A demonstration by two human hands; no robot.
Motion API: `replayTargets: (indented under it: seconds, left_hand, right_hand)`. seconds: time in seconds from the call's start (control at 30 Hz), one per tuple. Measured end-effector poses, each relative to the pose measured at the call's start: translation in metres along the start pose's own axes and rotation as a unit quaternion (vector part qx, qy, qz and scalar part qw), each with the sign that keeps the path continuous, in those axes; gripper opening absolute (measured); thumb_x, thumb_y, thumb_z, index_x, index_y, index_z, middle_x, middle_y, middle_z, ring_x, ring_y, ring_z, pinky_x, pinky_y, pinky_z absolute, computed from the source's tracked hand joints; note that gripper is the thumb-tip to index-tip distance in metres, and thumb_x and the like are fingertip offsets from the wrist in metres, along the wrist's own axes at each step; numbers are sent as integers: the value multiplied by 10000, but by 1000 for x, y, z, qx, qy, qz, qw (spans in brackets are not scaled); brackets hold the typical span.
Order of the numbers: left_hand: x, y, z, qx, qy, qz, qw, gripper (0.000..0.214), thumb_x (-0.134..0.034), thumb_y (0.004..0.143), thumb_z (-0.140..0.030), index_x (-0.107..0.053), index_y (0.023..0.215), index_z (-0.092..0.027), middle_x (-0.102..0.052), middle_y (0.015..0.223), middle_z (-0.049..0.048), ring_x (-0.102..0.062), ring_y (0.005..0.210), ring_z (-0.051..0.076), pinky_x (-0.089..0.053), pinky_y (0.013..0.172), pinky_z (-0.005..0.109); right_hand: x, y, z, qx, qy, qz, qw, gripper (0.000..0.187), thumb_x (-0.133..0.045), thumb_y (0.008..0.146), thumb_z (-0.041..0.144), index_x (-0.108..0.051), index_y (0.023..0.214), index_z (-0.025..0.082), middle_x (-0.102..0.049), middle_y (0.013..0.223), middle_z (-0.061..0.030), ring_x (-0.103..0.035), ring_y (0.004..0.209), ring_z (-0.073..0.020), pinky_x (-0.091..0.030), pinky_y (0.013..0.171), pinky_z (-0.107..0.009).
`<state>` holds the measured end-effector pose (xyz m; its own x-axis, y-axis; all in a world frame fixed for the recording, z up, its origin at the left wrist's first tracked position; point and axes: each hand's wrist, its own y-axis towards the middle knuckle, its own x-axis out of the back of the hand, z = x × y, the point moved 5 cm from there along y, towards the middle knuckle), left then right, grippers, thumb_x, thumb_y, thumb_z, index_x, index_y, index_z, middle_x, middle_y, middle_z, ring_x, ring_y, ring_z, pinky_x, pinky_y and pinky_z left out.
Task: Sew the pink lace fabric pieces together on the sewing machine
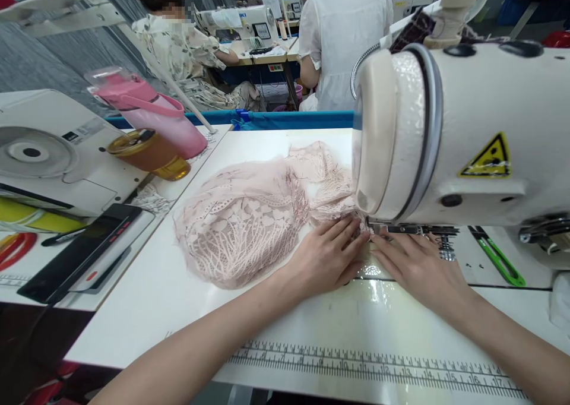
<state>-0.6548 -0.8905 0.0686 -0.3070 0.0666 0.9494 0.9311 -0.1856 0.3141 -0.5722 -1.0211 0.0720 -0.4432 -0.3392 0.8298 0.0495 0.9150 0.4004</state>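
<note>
A bundle of pale pink lace fabric (243, 227) lies on the white sewing table, and its narrower end runs to the needle area of the sewing machine (472, 132). My left hand (327, 253) is at that end, fingers together and bent on the lace just left of the presser foot. On the other side, my right hand (416, 262) lies palm down with its fingers stretched toward the needle, partly under the machine head. Its far fingertips are hidden behind metal parts. The needle itself cannot be made out.
Green thread snips (499, 256) lie right of my right hand. A printed ruler (378, 366) runs along the front edge. At left are a pink bottle (155, 111), an amber cup (151, 154) and another machine (48, 149). Two people sit beyond the blue edge.
</note>
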Motion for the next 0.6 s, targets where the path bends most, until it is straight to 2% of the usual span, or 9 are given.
replayTargets:
  seconds: [0.13, 0.27, 0.6]
  left_hand:
    - [0, 0, 1, 9, 4, 10, 1000, 470, -374, 979, -408, -550, 1297, -110, -602, 1275, 124, -513, 1242, 279, -411, 1019, 407]
    - [3, 0, 2, 19, 10, 1, 1000, 503, -377, 972, -443, -545, 1297, -96, -596, 1277, 134, -490, 1249, 288, -389, 1021, 415]
    - [2, 1, 5, 53, 6, 33, 998, 553, -351, 966, -476, -493, 1342, -96, -573, 1305, 136, -424, 1306, 286, -287, 1087, 444]
  right_hand:
    - [-1, 1, 1, 2, -8, 12, 1000, 297, -495, 934, 231, -608, 1209, 227, -673, 1068, -58, -559, 865, -188, -382, 804, -357]
    - [3, 5, 2, -12, -9, 12, 1000, 312, -427, 975, 325, -631, 1177, 201, -688, 1027, -62, -581, 796, -175, -370, 799, -364]
    - [3, 9, 2, -28, 3, 16, 999, 328, -457, 962, 379, -626, 1188, 212, -693, 1010, -54, -598, 747, -170, -362, 771, -342]
